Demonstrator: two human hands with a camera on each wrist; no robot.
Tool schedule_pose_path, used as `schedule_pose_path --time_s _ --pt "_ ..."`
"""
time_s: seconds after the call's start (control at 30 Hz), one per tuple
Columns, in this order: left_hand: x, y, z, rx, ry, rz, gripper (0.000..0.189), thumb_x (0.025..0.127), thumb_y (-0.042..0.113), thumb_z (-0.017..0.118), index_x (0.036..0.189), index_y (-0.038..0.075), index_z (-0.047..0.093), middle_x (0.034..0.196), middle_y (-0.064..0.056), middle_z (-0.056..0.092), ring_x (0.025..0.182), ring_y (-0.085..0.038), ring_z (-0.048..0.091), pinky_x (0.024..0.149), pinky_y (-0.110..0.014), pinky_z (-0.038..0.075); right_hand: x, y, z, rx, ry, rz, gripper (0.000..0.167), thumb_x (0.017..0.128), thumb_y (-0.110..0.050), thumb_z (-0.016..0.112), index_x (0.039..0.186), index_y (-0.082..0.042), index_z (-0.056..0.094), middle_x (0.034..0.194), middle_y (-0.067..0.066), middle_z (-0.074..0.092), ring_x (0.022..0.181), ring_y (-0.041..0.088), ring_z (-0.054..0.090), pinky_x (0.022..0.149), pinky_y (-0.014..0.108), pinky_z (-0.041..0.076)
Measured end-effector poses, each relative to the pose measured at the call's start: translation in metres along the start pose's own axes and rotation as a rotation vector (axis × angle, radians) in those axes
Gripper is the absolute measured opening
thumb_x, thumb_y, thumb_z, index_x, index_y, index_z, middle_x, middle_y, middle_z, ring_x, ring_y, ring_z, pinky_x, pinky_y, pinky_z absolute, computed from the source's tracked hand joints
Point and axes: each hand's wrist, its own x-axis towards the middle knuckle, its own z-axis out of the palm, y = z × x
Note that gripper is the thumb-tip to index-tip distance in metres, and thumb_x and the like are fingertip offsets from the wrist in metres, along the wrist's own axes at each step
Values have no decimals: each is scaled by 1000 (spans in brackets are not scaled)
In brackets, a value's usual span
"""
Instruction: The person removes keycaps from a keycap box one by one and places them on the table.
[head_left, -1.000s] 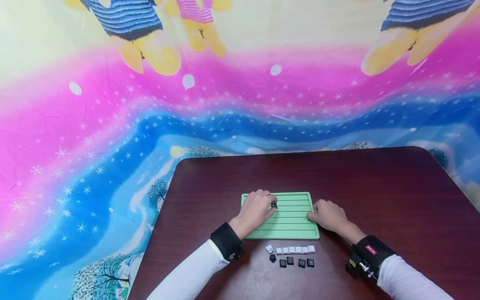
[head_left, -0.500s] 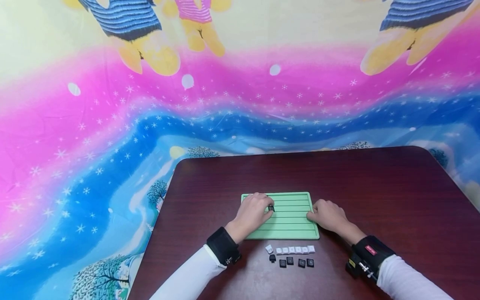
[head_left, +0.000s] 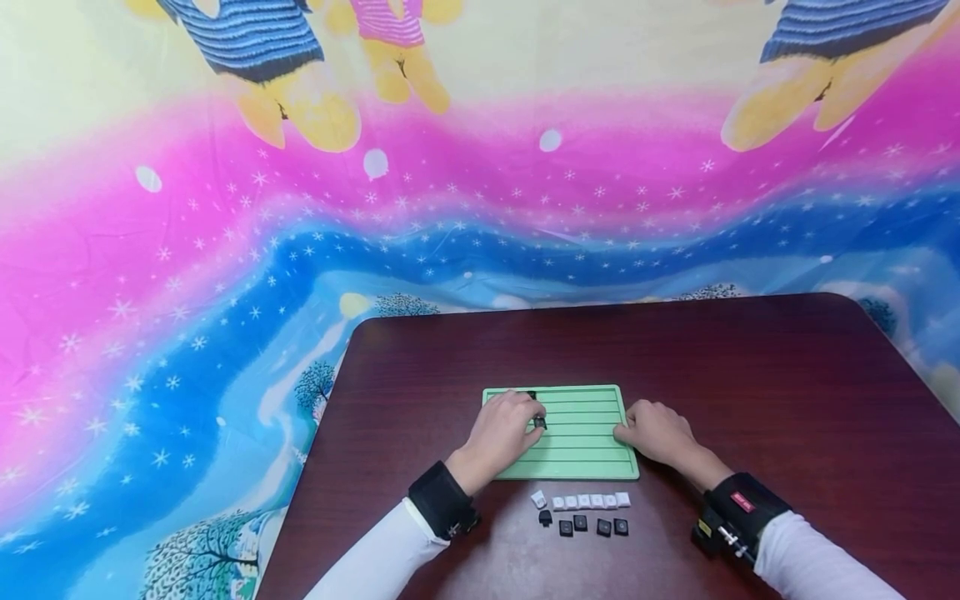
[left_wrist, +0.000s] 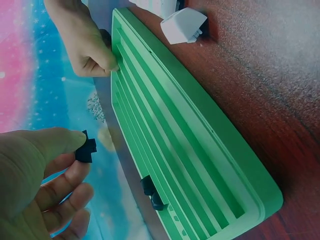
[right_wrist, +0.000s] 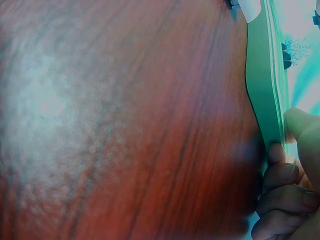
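Observation:
My left hand [head_left: 504,429] is over the left half of a green slotted tray [head_left: 581,443] and pinches a black keycap [left_wrist: 86,148] between thumb and index finger, apart from the tray in the left wrist view. Black keycaps [left_wrist: 153,192] sit in a slot near the tray's far edge, partly hidden by the hand in the head view. With thumb on top and fingers curled at the side, my right hand [right_wrist: 295,175] grips the tray's right edge.
On the near side of the tray lies a row of white keycaps [head_left: 596,501], the leftmost one tilted. Several loose black keycaps [head_left: 581,522] lie below that row. All rest on a dark red-brown table [head_left: 750,375]; a patterned cloth [head_left: 480,192] hangs behind it.
My left hand has drifted slightly left and toward me with its keycap, uncovering a black keycap at the tray's far edge. The right hand stays where it was.

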Motion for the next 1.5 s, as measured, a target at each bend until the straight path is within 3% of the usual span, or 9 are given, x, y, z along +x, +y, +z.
schedule_pose_path --time_s 0.43,0.73,1.03,1.5 --pt "-11 -1 -2 9 1 3 16 86 26 80 101 22 78 97 8 75 89 -11 69 78 -28 55 1 -1 0 -9 -7 7 44 86 -25 64 54 -21 34 53 -9 24 49 9 21 49 24 16" --pt "-22 0 -11 -8 -12 -17 15 86 27 79 100 22 77 97 8 75 91 -11 69 78 -29 55 0 -4 -2 -5 -8 -9 44 87 -25 64 54 -21 34 53 -9 24 48 9 22 48 24 15" --pt "-30 2 -15 -27 1 20 16 84 25 81 99 21 77 93 9 74 84 -9 68 73 -26 53 1 -2 -1 -12 -6 -15 45 87 -25 64 55 -21 33 53 -9 23 49 9 20 48 24 15" --pt "-39 4 -13 -30 -56 20 13 83 26 82 95 22 78 90 10 75 83 -9 68 71 -25 53 1 -1 -1 -15 -9 4 44 87 -25 64 54 -21 34 53 -9 24 49 9 22 48 24 16"
